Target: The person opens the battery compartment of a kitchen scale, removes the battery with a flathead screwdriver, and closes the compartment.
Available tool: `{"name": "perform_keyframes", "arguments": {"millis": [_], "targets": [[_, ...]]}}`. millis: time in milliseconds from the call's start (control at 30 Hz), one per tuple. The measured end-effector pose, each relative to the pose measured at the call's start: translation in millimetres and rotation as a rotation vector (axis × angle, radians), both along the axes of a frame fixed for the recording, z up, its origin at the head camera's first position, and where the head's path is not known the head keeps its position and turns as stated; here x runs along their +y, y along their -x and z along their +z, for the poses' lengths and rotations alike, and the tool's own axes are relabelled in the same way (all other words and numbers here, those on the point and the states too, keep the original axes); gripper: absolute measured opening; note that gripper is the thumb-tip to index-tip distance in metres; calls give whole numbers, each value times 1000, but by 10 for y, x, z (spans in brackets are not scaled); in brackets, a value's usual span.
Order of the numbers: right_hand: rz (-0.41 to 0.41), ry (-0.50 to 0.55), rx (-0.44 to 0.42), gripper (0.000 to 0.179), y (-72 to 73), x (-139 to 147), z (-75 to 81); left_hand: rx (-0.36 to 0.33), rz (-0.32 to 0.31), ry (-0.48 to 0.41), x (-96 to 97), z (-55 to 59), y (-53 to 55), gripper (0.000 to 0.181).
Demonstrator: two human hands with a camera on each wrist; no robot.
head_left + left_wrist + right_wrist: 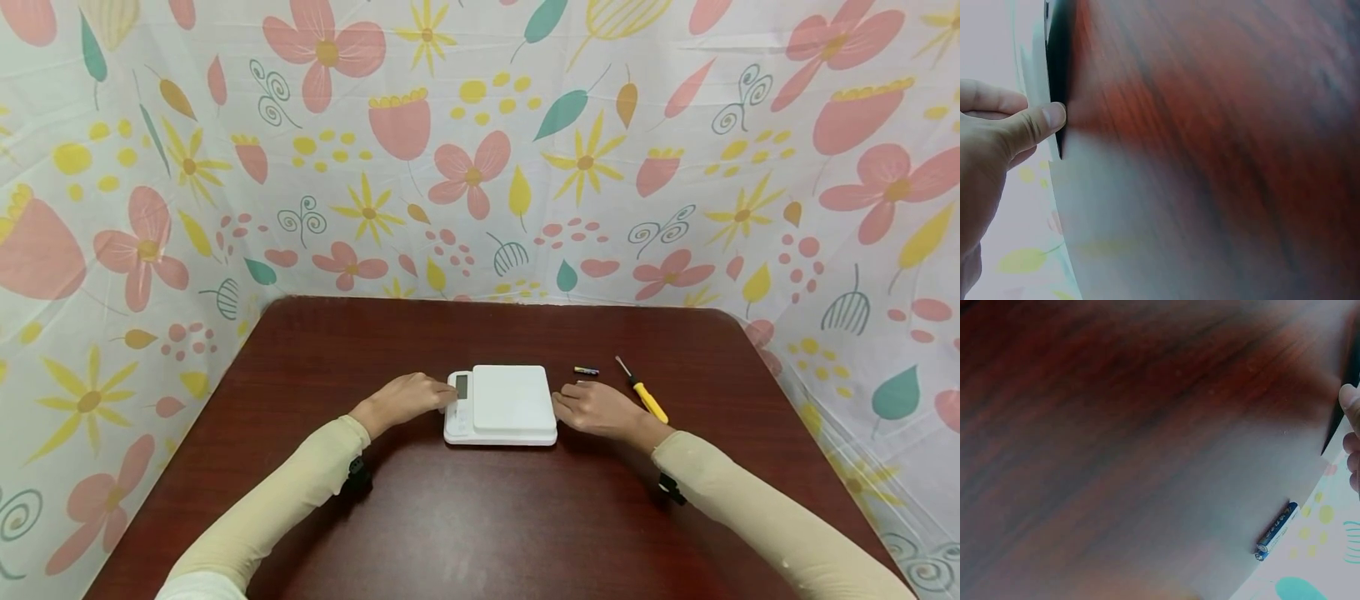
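Observation:
A white kitchen scale (512, 400) with a square weighing plate and a small grey display (461, 387) lies on the dark table, display side to the left. My left hand (412, 394) grips its left edge; in the left wrist view the thumb (1054, 117) presses one side of the white edge and the fingers lie behind it. At the opposite edge my right hand (596, 408) holds the scale, its thumb (1350, 397) against the side in the right wrist view and the other fingers bent below. Most of the scale is outside both wrist views.
Just beyond my right hand lies a small battery (587, 371), seen larger as a blue battery (1277, 530) in the right wrist view. A screwdriver (649, 402) with a yellow handle rests to its right. Flower-patterned cloth (480, 167) hangs behind and beside the red-brown table (450, 517).

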State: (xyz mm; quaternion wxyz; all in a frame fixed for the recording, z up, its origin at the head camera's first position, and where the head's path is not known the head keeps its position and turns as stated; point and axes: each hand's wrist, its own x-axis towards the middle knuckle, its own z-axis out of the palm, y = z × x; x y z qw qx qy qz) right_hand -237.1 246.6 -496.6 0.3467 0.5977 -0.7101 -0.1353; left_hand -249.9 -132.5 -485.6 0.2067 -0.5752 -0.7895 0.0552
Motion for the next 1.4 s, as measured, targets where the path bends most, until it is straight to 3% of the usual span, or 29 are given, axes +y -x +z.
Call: {"name": "perform_keyframes", "arguments": {"millis": [533, 600, 733, 867, 933, 1100, 1233, 1400], "targets": [[-62, -32, -47, 64, -78, 28, 2, -62, -1, 3, -20, -15, -3, 23], [-77, -41, -71, 61, -96, 39, 19, -80, -7, -12, -22, -25, 10, 22], [-111, -32, -142, 26, -137, 77, 65, -84, -10, -67, -52, -66, 52, 20], [-160, 19, -233, 43, -214, 120, 117, -78, 25, -154, -134, -114, 105, 31], [-193, 52, -282, 48, -264, 135, 142, -127, 53, -205, -176, -119, 130, 39], [-271, 175, -446, 54, -399, 135, 210, -361, 143, -303, -243, -83, 195, 47], [-355, 293, -581, 58, -516, 98, 217, -524, 234, -291, -252, -74, 268, 52], [-560, 397, -703, 66, -690, -32, 179, -720, 346, -270, -254, -107, 354, 56]]}}
